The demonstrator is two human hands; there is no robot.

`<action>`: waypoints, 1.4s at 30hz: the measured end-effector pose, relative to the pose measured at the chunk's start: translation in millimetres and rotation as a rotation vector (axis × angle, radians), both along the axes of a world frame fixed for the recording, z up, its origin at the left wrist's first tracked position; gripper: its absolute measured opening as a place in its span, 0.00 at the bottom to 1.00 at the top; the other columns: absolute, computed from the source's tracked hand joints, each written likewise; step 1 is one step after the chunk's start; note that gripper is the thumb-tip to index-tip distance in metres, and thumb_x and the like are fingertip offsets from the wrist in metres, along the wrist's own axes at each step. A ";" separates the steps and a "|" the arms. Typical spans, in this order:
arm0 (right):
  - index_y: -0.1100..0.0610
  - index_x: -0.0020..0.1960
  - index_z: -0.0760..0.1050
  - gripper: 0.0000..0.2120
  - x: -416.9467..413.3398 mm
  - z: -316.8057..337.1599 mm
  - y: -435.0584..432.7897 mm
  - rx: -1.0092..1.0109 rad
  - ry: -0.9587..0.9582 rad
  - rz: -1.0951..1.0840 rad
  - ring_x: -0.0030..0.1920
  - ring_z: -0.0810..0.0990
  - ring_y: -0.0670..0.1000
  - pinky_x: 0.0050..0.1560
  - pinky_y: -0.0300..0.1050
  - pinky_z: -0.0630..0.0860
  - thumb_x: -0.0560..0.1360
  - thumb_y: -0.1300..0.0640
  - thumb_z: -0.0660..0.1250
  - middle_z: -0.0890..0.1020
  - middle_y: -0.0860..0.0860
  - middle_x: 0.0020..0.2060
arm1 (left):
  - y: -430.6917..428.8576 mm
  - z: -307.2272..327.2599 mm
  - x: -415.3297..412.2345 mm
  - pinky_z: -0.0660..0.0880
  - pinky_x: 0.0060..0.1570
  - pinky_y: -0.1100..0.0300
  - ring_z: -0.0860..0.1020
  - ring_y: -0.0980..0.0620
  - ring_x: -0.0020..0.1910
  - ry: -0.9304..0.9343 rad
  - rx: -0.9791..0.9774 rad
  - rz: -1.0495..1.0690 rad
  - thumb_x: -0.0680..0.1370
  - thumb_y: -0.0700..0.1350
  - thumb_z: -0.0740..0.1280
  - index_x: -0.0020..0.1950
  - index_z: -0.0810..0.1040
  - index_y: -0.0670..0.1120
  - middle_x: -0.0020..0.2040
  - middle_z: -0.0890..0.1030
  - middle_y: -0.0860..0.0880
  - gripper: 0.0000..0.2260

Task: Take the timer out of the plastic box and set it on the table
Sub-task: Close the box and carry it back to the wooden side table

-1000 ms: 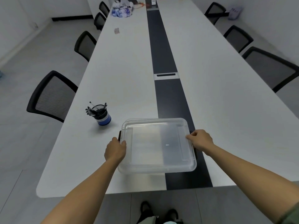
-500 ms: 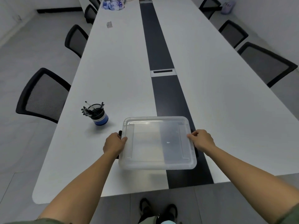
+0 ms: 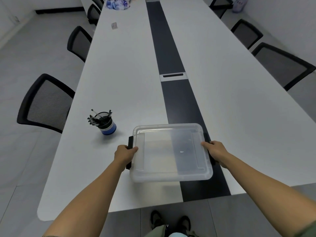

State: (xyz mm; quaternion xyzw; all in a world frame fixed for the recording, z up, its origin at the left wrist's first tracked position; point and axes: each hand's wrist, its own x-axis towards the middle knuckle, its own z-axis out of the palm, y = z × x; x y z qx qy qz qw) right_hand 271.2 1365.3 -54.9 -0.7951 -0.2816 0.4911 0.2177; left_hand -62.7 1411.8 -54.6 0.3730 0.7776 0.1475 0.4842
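A clear plastic box (image 3: 171, 153) with its lid on lies near the front edge of the long white table (image 3: 119, 82). Black clasps sit on its two short sides. My left hand (image 3: 124, 153) grips the left clasp and my right hand (image 3: 214, 151) grips the right clasp. The timer cannot be made out through the cloudy lid; only a small white speck shows inside.
A blue pen cup (image 3: 104, 123) full of black pens stands left of the box. A dark strip (image 3: 169, 57) with a cable hatch runs down the table's middle. Black mesh chairs (image 3: 46, 101) line both sides. A plastic-wrapped bundle (image 3: 118, 3) lies at the far end.
Both hands have slid from the lid's edges onto the black side clasps, which now stand out from the box. The view has tilted down slightly.
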 end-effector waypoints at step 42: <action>0.56 0.46 0.71 0.18 -38.8 61.3 38.8 0.124 -0.572 0.316 0.34 0.75 0.50 0.32 0.42 0.69 0.78 0.41 0.60 0.77 0.52 0.38 | 4.7 24.3 -19.8 0.69 0.35 0.57 0.74 0.47 0.41 -0.036 0.120 -0.007 0.78 0.63 0.58 0.45 0.73 0.41 0.46 0.77 0.45 0.24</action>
